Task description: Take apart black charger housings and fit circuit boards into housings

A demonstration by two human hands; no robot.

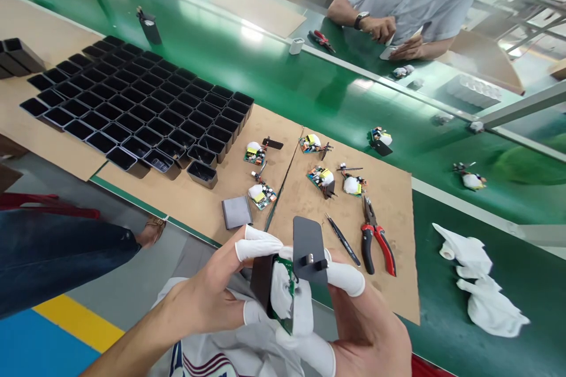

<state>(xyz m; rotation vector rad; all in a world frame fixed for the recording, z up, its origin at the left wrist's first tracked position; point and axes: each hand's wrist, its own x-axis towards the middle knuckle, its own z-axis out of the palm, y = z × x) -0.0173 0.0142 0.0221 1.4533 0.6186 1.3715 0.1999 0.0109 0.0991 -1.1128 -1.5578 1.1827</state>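
Note:
Close to my body, my left hand point(210, 294), with white finger cots on its fingers, is closed around a black plastic case point(262, 284). My right hand point(369, 321), also in finger cots, grips a circuit board point(288, 321) coated with white compound. At the mouth of the case, the board sits partly inside; how deep I cannot tell. A dark plug cover point(306, 234) with two metal pins stands upright beside the board, against my right fingers. Beyond my hands lie black tweezers point(342, 238) and red-and-black pliers point(375, 235) on cardboard.
Rows of open black cases point(132, 94) fill the left of the bench. Several loose circuit boards point(262, 194) lie around the middle, near a grey case point(237, 212). White finger cots point(490, 300) are piled at right. Across the bench sits a co-worker point(407, 0), handling a small part.

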